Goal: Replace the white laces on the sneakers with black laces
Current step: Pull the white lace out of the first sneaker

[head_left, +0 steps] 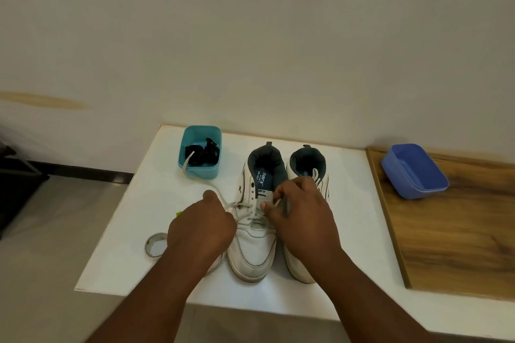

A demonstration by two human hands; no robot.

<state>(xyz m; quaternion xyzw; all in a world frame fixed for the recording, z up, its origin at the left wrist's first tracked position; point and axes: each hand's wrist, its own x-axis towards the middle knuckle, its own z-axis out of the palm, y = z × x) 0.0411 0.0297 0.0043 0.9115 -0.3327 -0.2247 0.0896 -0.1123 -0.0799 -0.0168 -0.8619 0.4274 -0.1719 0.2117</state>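
**Hands at work on a white sneaker's lacing**

Two white leather-look sneakers stand side by side, toes toward the camera, on a smooth white table (348, 203). The left sneaker (255, 245), with a dark padded collar, is partly unlaced; its white lace (245, 205) crosses the lower eyelets and trails in a flat ribbon up into a teal plastic tub (201, 172). The left hand (202, 228), fingers curled, grips that lace just beside the shoe. The right hand (301, 217) pinches a short stretch of lace between thumb and fingertips over the tongue, partly covering the right sneaker (301, 267). A bundle of black laces (202, 153) lies in the rounded teal tub behind the shoes. A pale ring (152, 245) rests near the left wrist. A glossy blue plastic tub (415, 172) sits tilted on a wood-grain board (459, 231).
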